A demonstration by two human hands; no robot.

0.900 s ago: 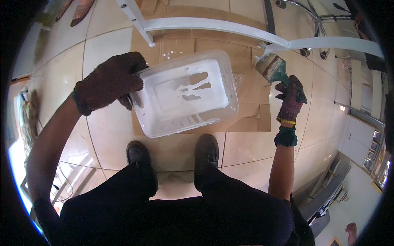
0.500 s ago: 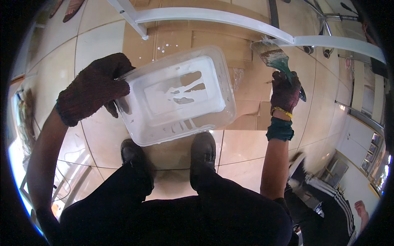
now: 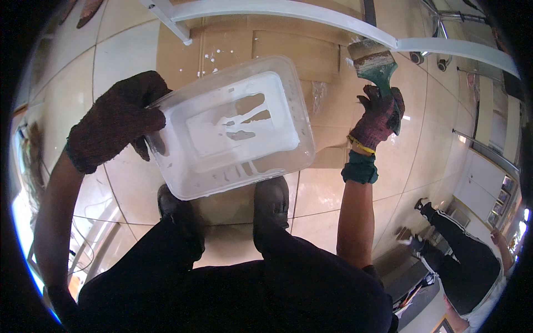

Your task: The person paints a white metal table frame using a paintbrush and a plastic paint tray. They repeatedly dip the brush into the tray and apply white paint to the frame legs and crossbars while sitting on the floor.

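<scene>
L hand gloved, gripping edge of clear plastic tray w/ white paint; R hand clenched on paintbrush, bristles at white frame.

floor: glossy beige tiles
on it: flattened cardboard sheet with white paint drips, a white metal frame lying over it, plus my black shoes
</scene>
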